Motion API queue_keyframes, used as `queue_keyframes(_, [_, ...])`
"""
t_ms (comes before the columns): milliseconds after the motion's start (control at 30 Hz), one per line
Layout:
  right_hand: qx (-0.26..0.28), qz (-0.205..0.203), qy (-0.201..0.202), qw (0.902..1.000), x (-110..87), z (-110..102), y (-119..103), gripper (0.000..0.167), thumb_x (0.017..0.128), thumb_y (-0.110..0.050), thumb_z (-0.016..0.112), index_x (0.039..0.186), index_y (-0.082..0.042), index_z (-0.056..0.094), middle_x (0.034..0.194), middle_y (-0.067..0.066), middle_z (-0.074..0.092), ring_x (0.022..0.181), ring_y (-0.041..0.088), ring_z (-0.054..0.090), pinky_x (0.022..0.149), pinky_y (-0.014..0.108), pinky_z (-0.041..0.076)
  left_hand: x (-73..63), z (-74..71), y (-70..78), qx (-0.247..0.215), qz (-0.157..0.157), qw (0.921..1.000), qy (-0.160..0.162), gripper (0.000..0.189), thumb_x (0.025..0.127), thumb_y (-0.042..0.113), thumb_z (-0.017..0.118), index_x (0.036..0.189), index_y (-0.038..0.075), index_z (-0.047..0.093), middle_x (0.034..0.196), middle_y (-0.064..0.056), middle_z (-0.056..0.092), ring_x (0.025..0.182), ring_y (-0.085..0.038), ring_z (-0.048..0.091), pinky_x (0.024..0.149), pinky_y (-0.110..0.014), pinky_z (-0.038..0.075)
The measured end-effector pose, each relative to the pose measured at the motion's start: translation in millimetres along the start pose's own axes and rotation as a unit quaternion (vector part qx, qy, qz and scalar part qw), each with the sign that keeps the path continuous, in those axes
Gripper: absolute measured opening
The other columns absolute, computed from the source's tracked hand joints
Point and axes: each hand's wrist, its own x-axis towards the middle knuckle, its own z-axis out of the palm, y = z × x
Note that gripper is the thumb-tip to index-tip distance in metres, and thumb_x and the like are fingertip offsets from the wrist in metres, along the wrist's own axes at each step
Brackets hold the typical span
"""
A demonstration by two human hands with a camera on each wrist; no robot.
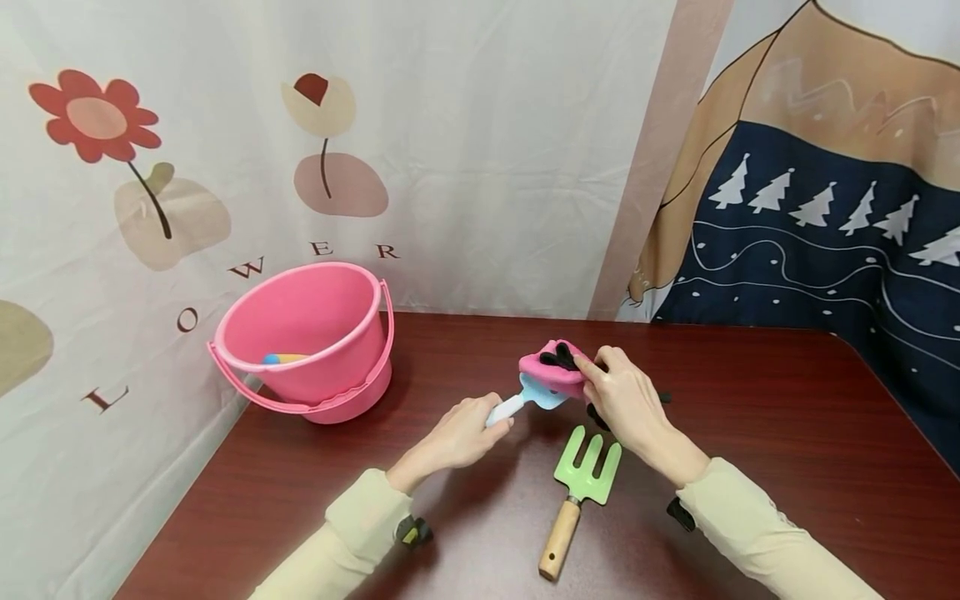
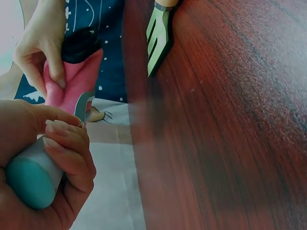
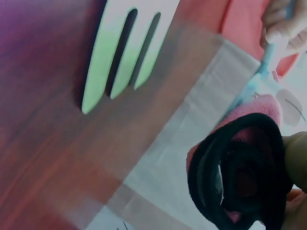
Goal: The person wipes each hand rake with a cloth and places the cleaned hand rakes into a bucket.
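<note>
My left hand (image 1: 467,429) grips the white handle (image 1: 506,409) of a small light-blue shovel (image 1: 545,395), raised over the table. In the left wrist view, the handle's teal end (image 2: 31,183) shows inside the curled fingers. My right hand (image 1: 624,398) pinches a pink cloth (image 1: 546,368) with black bands (image 3: 207,165). That cloth lies against the shovel's blade and covers part of it. Below both hands, a garden fork (image 1: 587,471) with green tines and a wooden handle rests on the table.
A pink bucket (image 1: 360,337) with a pink handle stands at the table's back left, a blue and yellow thing (image 1: 285,358) inside it. The dark red wooden table (image 1: 780,467) ends at a printed cloth backdrop (image 1: 487,167).
</note>
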Motion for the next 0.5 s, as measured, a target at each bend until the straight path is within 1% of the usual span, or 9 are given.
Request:
queue_keyframes(133, [-0.002, 0.018, 0.02, 0.9996, 3.6, -5, 6, 0.035, 0.072, 0.006, 0.07, 0.107, -0.002, 0.07, 0.077, 0.011, 0.051, 0.07, 0.02, 0.046, 0.047, 0.028, 0.041, 0.3, -1.4, -2.3, 0.0, -0.006, 1.0, 0.0, 0.014, 0.089, 0.022, 0.057, 0.086, 0.008, 0.054, 0.063, 0.002, 0.043, 0.055, -0.012, 0.042, 0.048, -0.024, 0.032])
queue_keyframes(233, [-0.002, 0.039, 0.038, 0.9985, 5.0, -9, 11, 0.035, 0.074, 0.007, 0.067, 0.108, -0.001, 0.069, 0.078, 0.013, 0.051, 0.071, 0.022, 0.047, 0.047, 0.031, 0.042, 0.2, -2.6, -4.4, -0.002, -0.017, 0.9999, 0.003, 0.014, 0.089, 0.021, 0.057, 0.086, 0.008, 0.054, 0.063, 0.002, 0.043, 0.054, -0.012, 0.041, 0.047, -0.024, 0.032])
queue_keyframes(400, [0.015, 0.094, 0.059, 0.9937, 6.3, -16, 21, 0.034, 0.076, 0.007, 0.063, 0.11, 0.004, 0.067, 0.08, 0.017, 0.054, 0.069, 0.026, 0.049, 0.052, 0.038, 0.044, -0.8, -5.1, -8.6, -0.009, -0.032, 0.9994, 0.013, 0.013, 0.089, 0.02, 0.058, 0.087, 0.007, 0.056, 0.063, 0.002, 0.045, 0.054, -0.012, 0.042, 0.048, -0.024, 0.033])
queue_keyframes(500, [0.044, 0.132, 0.06, 0.9884, 7.8, -20, 26, 0.032, 0.078, 0.006, 0.062, 0.109, 0.007, 0.066, 0.081, 0.019, 0.057, 0.065, 0.026, 0.049, 0.053, 0.035, 0.041, -0.9, -7.3, -10.9, -0.02, -0.036, 0.9989, 0.02, 0.013, 0.089, 0.019, 0.058, 0.087, 0.007, 0.056, 0.063, 0.001, 0.045, 0.053, -0.011, 0.042, 0.047, -0.024, 0.033])
